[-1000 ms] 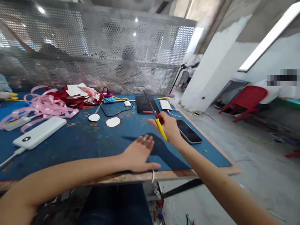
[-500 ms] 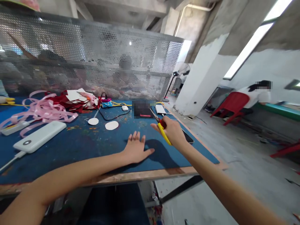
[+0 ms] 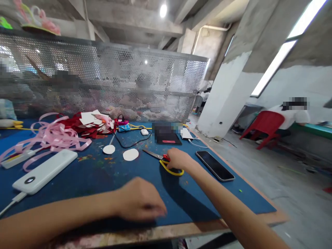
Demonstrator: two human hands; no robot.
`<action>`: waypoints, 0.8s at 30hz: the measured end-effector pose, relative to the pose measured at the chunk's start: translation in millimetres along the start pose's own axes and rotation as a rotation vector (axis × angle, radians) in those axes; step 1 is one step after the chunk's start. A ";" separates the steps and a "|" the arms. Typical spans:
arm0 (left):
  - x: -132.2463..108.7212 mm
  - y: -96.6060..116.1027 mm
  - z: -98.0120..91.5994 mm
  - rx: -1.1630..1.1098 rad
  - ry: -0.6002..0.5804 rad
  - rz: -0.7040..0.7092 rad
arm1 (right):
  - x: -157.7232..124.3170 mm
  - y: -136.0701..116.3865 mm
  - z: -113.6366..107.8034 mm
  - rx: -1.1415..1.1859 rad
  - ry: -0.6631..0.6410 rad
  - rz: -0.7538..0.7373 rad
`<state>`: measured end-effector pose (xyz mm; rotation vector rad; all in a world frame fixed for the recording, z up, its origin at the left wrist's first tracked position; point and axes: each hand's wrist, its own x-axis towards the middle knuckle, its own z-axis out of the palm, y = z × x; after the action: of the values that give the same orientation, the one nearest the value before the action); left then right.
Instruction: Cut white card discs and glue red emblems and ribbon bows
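Note:
My right hand (image 3: 178,159) grips the scissors (image 3: 172,170), which have red and yellow handles, low over the blue mat (image 3: 98,180). Their blades point left toward a white paper disc (image 3: 130,154). A smaller white disc (image 3: 109,149) lies further left. Near the front edge of the table, my left hand (image 3: 141,202) is curled closed and slightly blurred, its fingertips turned under; no object shows in it. A black phone (image 3: 215,166) lies to the right of my right forearm.
A white power bank (image 3: 46,171) with a cable, pink ribbon (image 3: 55,133) and a pile of red and white pieces (image 3: 89,124) occupy the left. A dark tablet-like item (image 3: 168,136) and earbud case (image 3: 144,132) lie behind. A perforated metal screen (image 3: 116,79) borders the back.
My right hand has brought the scissors down to the mat, and their blades have swung to point left. My left hand has gone from flat and spread to curled, nearer the table edge.

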<state>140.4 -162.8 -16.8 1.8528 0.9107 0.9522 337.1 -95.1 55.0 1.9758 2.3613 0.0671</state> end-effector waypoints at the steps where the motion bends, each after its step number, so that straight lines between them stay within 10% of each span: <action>1: 10.6 -5.8 -26.5 0.207 -0.119 0.084 | 4.8 -4.0 -3.7 0.021 0.001 -0.034; 7: 42.0 -64.5 -139.1 0.841 0.535 -0.071 | 35.1 -70.6 17.6 0.160 0.161 -0.235; 9: 40.0 -82.7 -151.0 0.912 0.525 -0.177 | 42.5 -86.1 36.2 0.198 0.195 -0.272; 19: 37.9 -66.1 -118.6 -0.118 0.612 -0.270 | 70.3 -74.4 73.7 1.078 0.261 -0.224; 24: 30.3 -52.7 -87.7 -0.058 0.531 -0.130 | 60.1 -88.3 72.5 1.631 0.020 -0.227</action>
<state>66.4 -86.4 -25.0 1.4900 1.2830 1.4026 245.3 -52.0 -25.0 1.7362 2.7440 -2.4602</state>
